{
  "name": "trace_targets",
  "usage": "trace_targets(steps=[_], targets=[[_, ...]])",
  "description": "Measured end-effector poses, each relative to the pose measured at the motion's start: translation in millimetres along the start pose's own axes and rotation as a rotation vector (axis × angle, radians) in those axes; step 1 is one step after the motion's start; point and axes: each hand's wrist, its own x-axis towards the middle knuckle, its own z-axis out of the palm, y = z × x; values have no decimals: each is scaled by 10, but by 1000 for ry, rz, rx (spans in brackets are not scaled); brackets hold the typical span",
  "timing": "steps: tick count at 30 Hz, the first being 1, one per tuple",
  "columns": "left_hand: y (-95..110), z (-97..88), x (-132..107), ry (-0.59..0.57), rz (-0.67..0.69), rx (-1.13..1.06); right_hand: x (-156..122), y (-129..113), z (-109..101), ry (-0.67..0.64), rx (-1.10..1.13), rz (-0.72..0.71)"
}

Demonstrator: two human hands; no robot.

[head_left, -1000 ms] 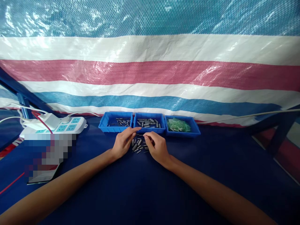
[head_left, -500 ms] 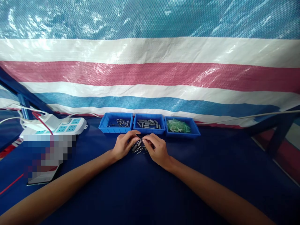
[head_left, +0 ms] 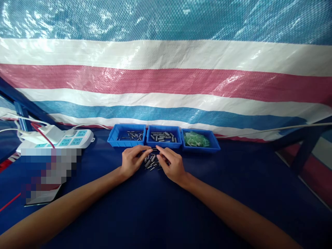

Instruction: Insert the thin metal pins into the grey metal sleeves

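A small pile of grey metal pins and sleeves (head_left: 151, 162) lies on the dark blue table cloth between my hands. My left hand (head_left: 132, 159) and my right hand (head_left: 171, 165) meet above the pile, fingertips pinched together on a thin pin that spans between them. Behind the pile stand three blue trays in a row: the left tray (head_left: 114, 138) holds thin metal pins, the middle tray (head_left: 176, 134) holds grey sleeves, the right tray (head_left: 214, 145) holds pale green plastic pieces.
A white power strip (head_left: 75, 138) with plugs and red and white cables sits at the left. A blurred flat object (head_left: 44, 173) lies in front of it. A striped tarpaulin (head_left: 166, 79) hangs behind the trays. A white cable (head_left: 272, 128) runs along the right.
Both hands have drawn their fingertips closer together above the pile and shifted slightly left. The view has tilted a little.
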Motion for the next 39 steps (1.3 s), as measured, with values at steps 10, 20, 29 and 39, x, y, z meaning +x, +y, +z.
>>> trace_targets(steps=[10, 20, 29, 39], targets=[[-19, 19, 23, 24, -102, -15, 4, -44, -44, 78, -8, 25], [-20, 13, 13, 5, -69, -40, 14, -54, -47, 64, -19, 25], [-33, 7, 12, -12, -69, -58, 2, -37, -38, 57, -1, 9], [-34, -24, 15, -41, -46, -103, 2, -40, -40, 52, -7, 8]])
